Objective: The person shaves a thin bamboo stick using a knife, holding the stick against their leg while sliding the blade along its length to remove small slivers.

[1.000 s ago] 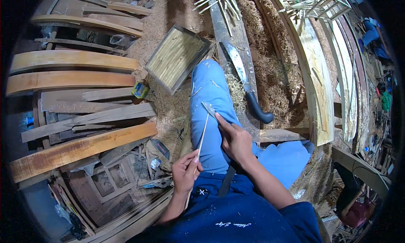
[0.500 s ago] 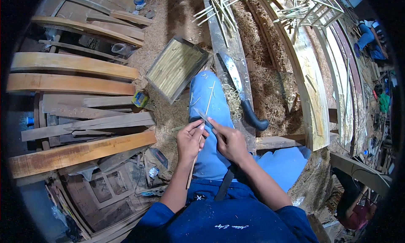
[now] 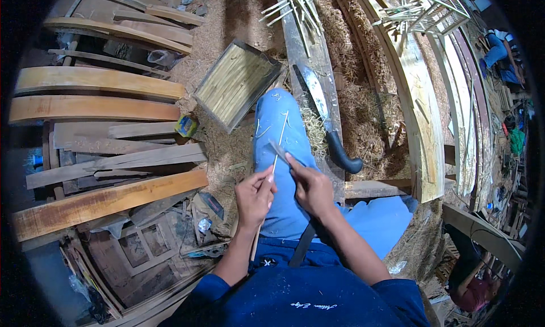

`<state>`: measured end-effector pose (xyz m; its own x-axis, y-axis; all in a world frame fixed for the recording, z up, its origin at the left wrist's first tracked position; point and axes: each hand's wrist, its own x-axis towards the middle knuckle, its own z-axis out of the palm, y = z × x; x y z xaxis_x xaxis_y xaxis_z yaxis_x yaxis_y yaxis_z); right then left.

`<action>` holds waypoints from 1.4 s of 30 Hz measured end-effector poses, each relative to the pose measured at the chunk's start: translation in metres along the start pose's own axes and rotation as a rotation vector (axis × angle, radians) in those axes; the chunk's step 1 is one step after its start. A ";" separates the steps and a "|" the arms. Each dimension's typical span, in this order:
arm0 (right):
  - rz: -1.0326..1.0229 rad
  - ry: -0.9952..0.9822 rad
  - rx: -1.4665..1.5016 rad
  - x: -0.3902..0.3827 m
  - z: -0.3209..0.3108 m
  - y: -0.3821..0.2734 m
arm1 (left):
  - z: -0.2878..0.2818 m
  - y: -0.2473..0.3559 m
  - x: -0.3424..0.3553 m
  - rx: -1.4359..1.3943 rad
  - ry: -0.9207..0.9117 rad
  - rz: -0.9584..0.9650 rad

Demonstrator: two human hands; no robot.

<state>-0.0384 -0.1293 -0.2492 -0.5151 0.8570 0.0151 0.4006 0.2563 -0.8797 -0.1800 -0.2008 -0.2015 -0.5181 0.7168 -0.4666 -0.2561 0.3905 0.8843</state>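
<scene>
Between the fingers of my left hand (image 3: 255, 196) is a thin pale wooden stick (image 3: 282, 130), which runs up over my thigh and back down past my wrist. My right hand (image 3: 312, 189) grips a small knife (image 3: 277, 149); its blade lies across the stick, a little beyond my left fingertips. The knife's handle is mostly hidden in my palm. Curled shavings cling to the blue trousers under the stick. To the right of my knee, a large curved blade with a black handle (image 3: 340, 152) rests on a plank (image 3: 295, 40).
A shallow tray-like wooden panel with a dark frame (image 3: 197, 97) lies ahead-left. Stacked boards (image 3: 96, 108) fill the left side. More pale sticks (image 3: 301, 11) lie on the plank's far end. Long planks (image 3: 423, 117) stretch along the right, with other people (image 3: 498, 54) beyond. Shavings cover the floor.
The knife has slid forward along the stick, away from my left fingers. My left hand has shifted slightly back toward my body, still pinching the stick.
</scene>
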 end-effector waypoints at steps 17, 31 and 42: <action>-0.051 -0.124 -0.001 -0.003 -0.011 -0.009 | -0.002 0.008 0.010 0.027 -0.059 0.048; 0.016 -0.075 -0.107 0.004 -0.002 -0.003 | -0.025 -0.003 -0.029 0.023 -0.063 -0.031; 0.024 0.043 -0.025 0.005 0.004 0.001 | -0.061 -0.006 -0.077 -0.011 -0.121 -0.102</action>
<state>-0.0438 -0.1261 -0.2522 -0.4724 0.8813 0.0148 0.4314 0.2458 -0.8680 -0.1878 -0.2938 -0.1699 -0.3874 0.7383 -0.5521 -0.3112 0.4589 0.8322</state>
